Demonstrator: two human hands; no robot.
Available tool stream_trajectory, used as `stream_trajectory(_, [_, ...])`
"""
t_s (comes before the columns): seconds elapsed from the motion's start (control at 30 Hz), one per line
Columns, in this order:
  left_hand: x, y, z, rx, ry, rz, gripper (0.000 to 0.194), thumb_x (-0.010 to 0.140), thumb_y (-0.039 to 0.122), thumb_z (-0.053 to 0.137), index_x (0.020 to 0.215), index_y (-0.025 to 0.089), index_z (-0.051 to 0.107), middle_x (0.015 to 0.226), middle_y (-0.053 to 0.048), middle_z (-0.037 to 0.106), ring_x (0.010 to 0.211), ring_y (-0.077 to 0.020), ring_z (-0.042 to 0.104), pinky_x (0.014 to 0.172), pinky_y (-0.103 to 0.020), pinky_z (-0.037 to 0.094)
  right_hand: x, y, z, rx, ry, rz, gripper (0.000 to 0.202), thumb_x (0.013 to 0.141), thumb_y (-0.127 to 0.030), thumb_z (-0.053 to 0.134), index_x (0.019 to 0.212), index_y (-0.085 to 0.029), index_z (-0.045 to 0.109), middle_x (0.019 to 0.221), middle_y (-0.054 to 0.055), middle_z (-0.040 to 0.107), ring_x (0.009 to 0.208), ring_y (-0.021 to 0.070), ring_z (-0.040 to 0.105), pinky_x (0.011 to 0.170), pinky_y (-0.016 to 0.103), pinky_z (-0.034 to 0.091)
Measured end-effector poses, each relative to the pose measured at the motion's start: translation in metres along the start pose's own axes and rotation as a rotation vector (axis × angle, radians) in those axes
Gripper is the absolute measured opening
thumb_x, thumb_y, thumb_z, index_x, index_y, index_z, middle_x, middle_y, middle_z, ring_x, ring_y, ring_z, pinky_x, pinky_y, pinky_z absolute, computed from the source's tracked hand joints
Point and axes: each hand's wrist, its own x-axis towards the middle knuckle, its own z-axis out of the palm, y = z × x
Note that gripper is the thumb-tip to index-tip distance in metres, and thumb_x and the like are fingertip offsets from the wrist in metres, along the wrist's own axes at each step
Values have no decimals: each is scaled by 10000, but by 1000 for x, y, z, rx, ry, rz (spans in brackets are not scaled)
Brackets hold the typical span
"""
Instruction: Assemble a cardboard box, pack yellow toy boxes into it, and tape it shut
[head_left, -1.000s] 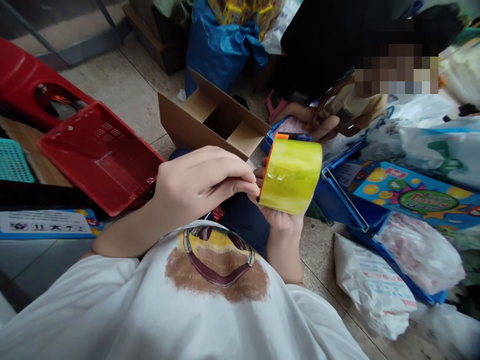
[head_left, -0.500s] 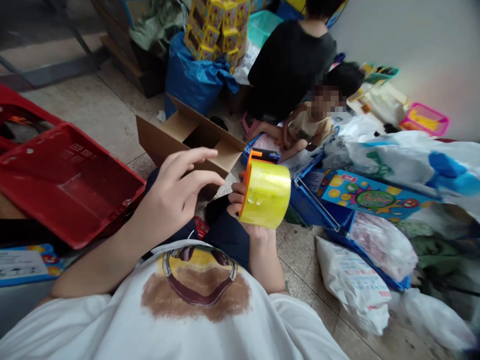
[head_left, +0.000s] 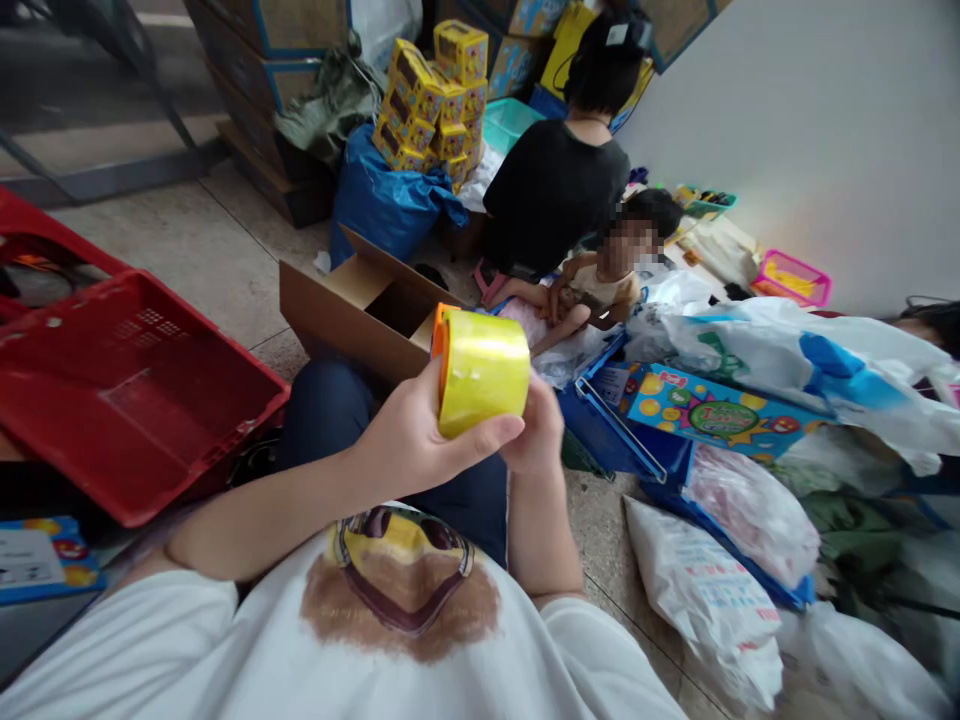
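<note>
A wide yellow tape roll (head_left: 486, 372) with an orange part at its left side is held up between both hands, above my lap. My left hand (head_left: 427, 425) grips its left and lower side, with the thumb lying across the bottom of the roll. Around the right side of the roll my right hand (head_left: 536, 430) is curled, its fingers partly hidden behind the tape. Just beyond the hands, an open cardboard box (head_left: 352, 325) stands on the floor with its flaps up.
At the left lies a red crate (head_left: 142, 400). A blue crate (head_left: 615, 425) and a white sack (head_left: 701, 590) are at the right. Two people sit beyond the box, one in a black top (head_left: 555, 195). A blue bag (head_left: 382, 200) stands behind the box.
My left hand has moved right and closed on the tape roll, which it was apart from before. The roll has shifted left and turned, hiding its black part.
</note>
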Motion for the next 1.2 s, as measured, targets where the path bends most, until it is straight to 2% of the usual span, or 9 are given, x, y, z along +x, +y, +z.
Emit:
stream_trajectory(0.07, [-3,9,-6,7,-24,-71,568,873,592,800,1244,177,685,968,-76,809,884,-248,794,796,-303,651,-4,-26,-19,-173,196,-251,483,1045,-543,555,1432,-281,675,1303,102,740,1080,233,754,901,387,654])
stream_trajectory(0.1, [-6,13,-9,25,-36,-100,544,863,580,809,1213,181,692,949,-66,808,865,-244,795,777,-292,649,-8,-42,-28,-292,249,-368,427,1037,-487,610,1393,-271,708,1292,107,742,1083,238,757,908,392,658])
stream_trajectory(0.13, [-8,17,-11,47,-43,-126,528,852,572,817,1190,184,697,941,-58,808,852,-241,795,759,-284,648,-12,-59,-36,-413,233,-455,348,1034,-431,644,1318,-265,757,1249,108,757,1074,246,764,914,400,665])
stream_trajectory(0.23, [-15,26,-12,111,-40,-178,569,811,585,841,1193,190,692,974,-51,811,844,-243,795,716,-272,643,-23,-106,-50,-655,-15,-584,225,1002,-287,725,1204,-286,824,1154,81,796,1036,247,789,932,393,686])
stream_trajectory(0.33, [-19,29,-11,154,-22,-199,610,793,611,844,1209,193,687,989,-55,810,842,-248,794,690,-272,639,-24,-129,-50,-717,-204,-623,285,980,-198,753,1234,-307,824,1169,51,814,1019,232,806,945,368,701])
stream_trajectory(0.53, [-19,31,-12,146,3,-224,628,776,641,852,1196,201,698,966,-65,799,880,-277,798,702,-300,650,-15,-121,-48,-635,-282,-603,321,975,-121,732,1204,-317,842,1202,27,827,1040,229,822,968,361,709])
stream_trajectory(0.9, [-24,47,-14,19,-113,-317,698,637,603,981,1146,218,697,885,-33,778,930,-314,801,787,-388,684,-21,-116,-48,-556,-218,-668,391,931,-66,769,1213,-328,836,1184,12,836,1020,216,826,932,333,715])
stream_trajectory(1.07, [-25,48,-13,93,-96,-320,673,647,572,973,1154,235,685,905,-26,784,925,-305,803,808,-383,675,-25,-117,-48,-598,-214,-682,348,941,-111,776,1207,-327,839,1184,19,836,1035,237,825,947,379,720])
stream_trajectory(1.2, [-25,45,-12,281,-92,-319,674,640,530,972,1162,235,664,907,-23,786,892,-303,800,790,-361,648,-30,-120,-47,-617,-227,-652,326,939,-134,788,1201,-320,843,1193,28,833,1061,253,820,977,406,716])
